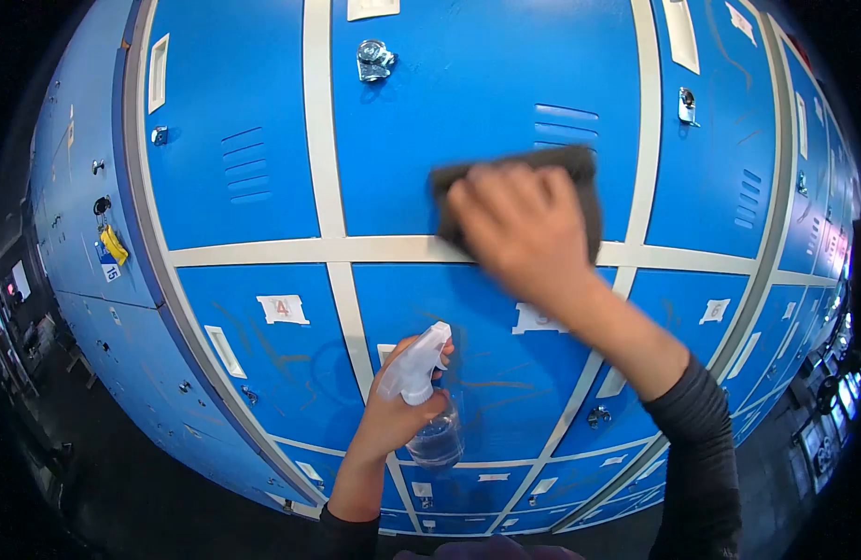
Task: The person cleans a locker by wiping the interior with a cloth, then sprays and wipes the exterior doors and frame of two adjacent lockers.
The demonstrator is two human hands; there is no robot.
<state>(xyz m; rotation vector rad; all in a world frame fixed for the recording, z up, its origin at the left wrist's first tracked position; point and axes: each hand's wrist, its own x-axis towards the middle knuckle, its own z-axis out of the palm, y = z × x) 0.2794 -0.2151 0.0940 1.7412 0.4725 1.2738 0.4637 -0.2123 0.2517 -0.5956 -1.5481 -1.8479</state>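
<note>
My left hand (399, 411) is closed around the neck of a clear spray bottle (436, 442) with a white trigger head, low in front of the lockers. Clear liquid shows inside the bottle. Pressed flat under my right hand (528, 219) is a dark grey cloth (584, 177), slightly blurred. It lies across the lower part of an upper blue locker door (477, 103) and overlaps the pale frame bar (393, 249) beneath. Brownish smudges mark the locker door (486, 373) below, and my right wrist partly covers its number label (535, 319).
Metal latches stick out from the doors, such as one at the upper middle (374, 61). A yellow key tag (113, 245) hangs from a lock on the left. Labels 4 (283, 310) and 6 (715, 311) flank the middle column. Dark floor (122, 448) shows at lower left.
</note>
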